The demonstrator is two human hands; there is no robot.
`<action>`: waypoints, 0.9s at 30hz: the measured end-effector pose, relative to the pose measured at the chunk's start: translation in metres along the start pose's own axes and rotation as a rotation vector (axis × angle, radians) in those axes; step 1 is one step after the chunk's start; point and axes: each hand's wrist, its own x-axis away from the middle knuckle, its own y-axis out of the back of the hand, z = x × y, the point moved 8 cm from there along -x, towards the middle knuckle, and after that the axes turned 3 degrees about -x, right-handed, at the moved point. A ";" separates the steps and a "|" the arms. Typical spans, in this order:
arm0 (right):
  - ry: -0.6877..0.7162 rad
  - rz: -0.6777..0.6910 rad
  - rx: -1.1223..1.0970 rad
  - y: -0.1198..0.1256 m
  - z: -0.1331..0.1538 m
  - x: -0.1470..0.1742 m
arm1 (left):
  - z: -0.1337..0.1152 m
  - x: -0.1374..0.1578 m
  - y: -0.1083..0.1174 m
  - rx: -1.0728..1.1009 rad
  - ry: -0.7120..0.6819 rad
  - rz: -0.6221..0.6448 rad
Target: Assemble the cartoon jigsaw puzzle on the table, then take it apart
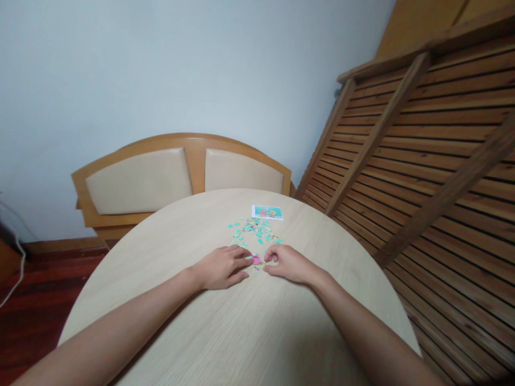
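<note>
A small joined patch of pink and yellow jigsaw pieces [256, 260] lies on the round table between my hands. My left hand [225, 267] rests flat on the tabletop with its fingers stretched out, the fingertips touching the pink part from the left. On the other side, my right hand [287, 262] has thumb and forefinger pinched at the patch's right edge, on a small yellowish puzzle piece [263, 264] that the fingers partly cover. Just beyond both hands is a loose scatter of mostly turquoise puzzle pieces [257, 228].
A printed picture card [267, 212] with pink and yellow figures lies behind the scatter. The pale wooden table [181, 230] stands against a padded headboard [140, 182]. A slatted wooden frame [402, 150] leans at the right. A white cable [20, 257] hangs at the far left.
</note>
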 end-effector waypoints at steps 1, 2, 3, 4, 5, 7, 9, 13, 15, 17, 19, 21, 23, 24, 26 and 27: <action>-0.003 -0.007 0.015 0.000 0.002 0.000 | 0.000 0.000 0.000 0.001 -0.002 0.000; -0.010 -0.010 0.028 0.000 0.004 0.001 | 0.000 0.000 0.000 0.003 -0.004 -0.001; -0.016 -0.011 0.038 0.000 0.007 0.001 | 0.000 0.000 0.000 0.005 -0.005 -0.004; -0.021 -0.009 0.044 0.000 0.009 0.001 | 0.000 0.000 0.000 0.008 -0.005 -0.008; -0.024 -0.006 0.048 0.000 0.011 0.002 | 0.000 0.000 0.000 0.010 -0.006 -0.013; -0.020 0.005 0.055 0.001 0.014 0.002 | 0.000 0.000 0.001 0.016 -0.008 -0.019; -0.002 0.020 0.060 0.002 0.015 0.003 | 0.000 0.000 0.001 0.018 -0.010 -0.020; 0.047 0.028 0.051 0.005 0.015 0.004 | 0.000 0.000 0.000 0.017 -0.011 -0.015; 0.059 0.029 0.058 0.005 0.015 0.004 | 0.000 0.000 0.001 0.019 -0.011 -0.022; 0.060 0.029 0.071 0.004 0.015 0.004 | 0.000 0.000 0.001 0.019 -0.013 -0.023; 0.053 0.021 0.081 0.003 0.014 0.004 | 0.000 0.000 0.000 0.012 -0.013 -0.013; 0.046 0.015 0.088 0.003 0.013 0.004 | 0.001 0.000 -0.001 0.003 -0.012 0.000; 0.043 0.018 0.096 0.002 0.013 0.004 | 0.001 0.001 -0.002 -0.006 -0.008 0.007; 0.041 0.020 0.099 0.002 0.013 0.003 | 0.001 0.001 -0.003 -0.007 -0.007 0.008; 0.034 0.022 0.103 0.003 0.014 0.003 | 0.001 0.001 -0.002 -0.005 -0.010 0.006; 0.031 0.023 0.103 0.003 0.014 0.003 | 0.000 0.001 -0.002 -0.002 -0.012 0.001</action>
